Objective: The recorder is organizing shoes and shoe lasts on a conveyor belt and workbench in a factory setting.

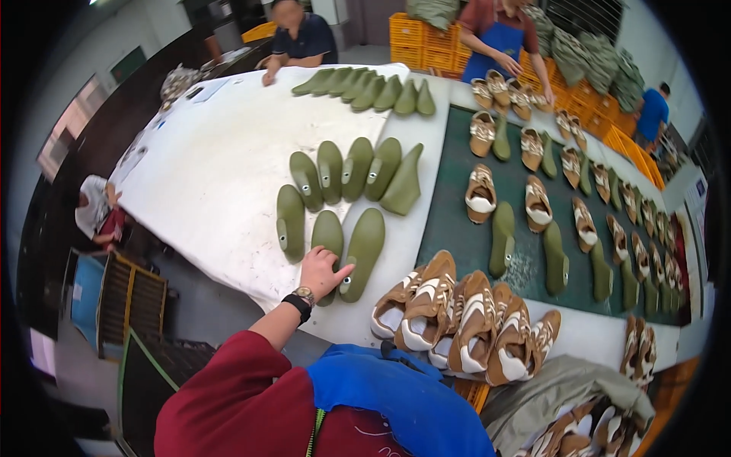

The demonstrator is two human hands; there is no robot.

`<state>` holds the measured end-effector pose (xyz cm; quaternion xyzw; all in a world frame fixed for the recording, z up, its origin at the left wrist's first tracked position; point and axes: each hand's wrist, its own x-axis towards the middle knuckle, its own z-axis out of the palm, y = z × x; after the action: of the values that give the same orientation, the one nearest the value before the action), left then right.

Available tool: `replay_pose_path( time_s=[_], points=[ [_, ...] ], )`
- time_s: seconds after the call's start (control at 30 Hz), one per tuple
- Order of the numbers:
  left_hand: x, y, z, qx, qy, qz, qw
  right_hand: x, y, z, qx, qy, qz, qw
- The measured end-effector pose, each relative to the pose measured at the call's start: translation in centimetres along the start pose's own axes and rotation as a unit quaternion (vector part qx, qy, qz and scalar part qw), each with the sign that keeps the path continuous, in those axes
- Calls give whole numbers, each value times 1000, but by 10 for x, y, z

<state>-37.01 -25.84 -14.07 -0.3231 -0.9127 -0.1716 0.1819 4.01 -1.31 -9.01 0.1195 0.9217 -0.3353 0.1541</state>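
Note:
My left hand [323, 273] lies over the lower end of a green shoe last [328, 225] near the front edge of the white table. Its fingers curl on the last and the thumb points right, toward a neighbouring green shoe last [365, 247]. Another shoe last [290, 221] lies just left of the hand. Behind these is a row of several more lasts [357, 167], most lying flat and the rightmost one tilted on its side. My right hand is out of view. Brown-and-white sneakers [473, 324] stand in a cluster right of my hand, close to my body.
On the right, a green mat [457, 251] carries rows of sneakers and lasts. More lasts [368, 87] line the far edge of the white table [221, 167]. People stand or sit around it. Orange crates [407, 34] are stacked behind; a grey sack [533, 396] is at lower right.

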Motion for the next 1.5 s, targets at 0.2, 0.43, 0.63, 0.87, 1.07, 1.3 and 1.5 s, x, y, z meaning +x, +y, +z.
replay_pose_path(
  time_s=[0.2, 0.43, 0.63, 0.87, 1.07, 1.3, 1.5],
  points=[
    [-3, -2, 1, 5, -9, -10, 1000, 35, -6, -27, 78, 6, 1, 997],
    [-3, 0, -4, 3, -35, -29, 999, 51, -18, -44, 152, 6, 4, 988],
    [-3, -1, -4, 3, -36, -35, 999, 53, -22, -52, 219, -1, 7, 976],
    [-4, 0, -6, 20, 2, -16, 1000, 40, -22, -64, 314, -28, 11, 949],
    [-5, -2, -4, 18, 15, -11, 1000, 24, -18, -75, 374, -38, 0, 927],
    [-2, 1, -6, 17, -45, -25, 999, 61, -36, -63, 364, 84, -1, 927],
    [-6, 0, -2, -10, -45, -52, 998, 112, -61, -65, 259, 8, -55, 964]
  ],
)
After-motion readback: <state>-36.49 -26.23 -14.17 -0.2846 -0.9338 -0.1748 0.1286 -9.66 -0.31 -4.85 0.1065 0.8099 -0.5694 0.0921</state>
